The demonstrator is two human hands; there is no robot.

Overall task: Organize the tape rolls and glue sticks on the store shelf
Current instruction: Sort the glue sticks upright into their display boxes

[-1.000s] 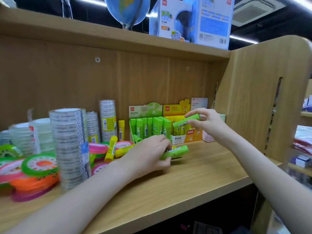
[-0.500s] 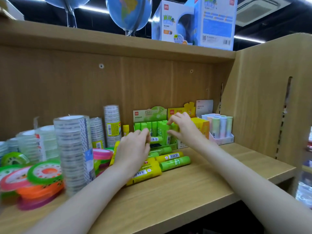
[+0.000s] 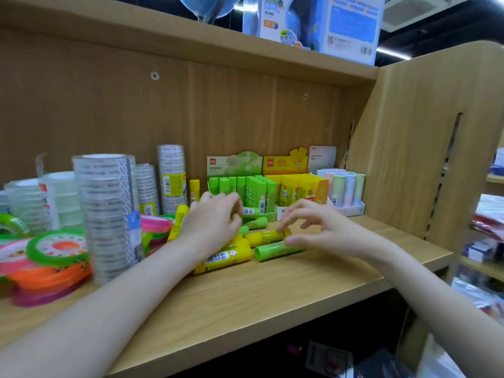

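Observation:
Loose glue sticks lie on the wooden shelf (image 3: 245, 296): a big yellow one (image 3: 223, 257), a smaller yellow one (image 3: 264, 237) and a green one (image 3: 278, 252). My left hand (image 3: 215, 222) is curled over the pile, its fingers closed on a green glue stick (image 3: 248, 211) in front of the green display box (image 3: 240, 186). My right hand (image 3: 313, 225) hovers with fingers spread, and its fingertips touch the smaller yellow stick. A yellow display box (image 3: 300, 186) stands beside the green one. Clear tape stacks (image 3: 109, 208) rise on the left.
Coloured tape rolls (image 3: 57, 246) are piled at the far left, and more clear tape stacks (image 3: 171, 175) stand at the back. A tray of pastel glue sticks (image 3: 343, 189) sits by the right side panel (image 3: 422, 159). Globe boxes (image 3: 313, 20) are on the upper shelf.
My right hand left the display boxes without the green stick it held and came down over the loose sticks. My left hand let go of one green stick and moved back to the pile.

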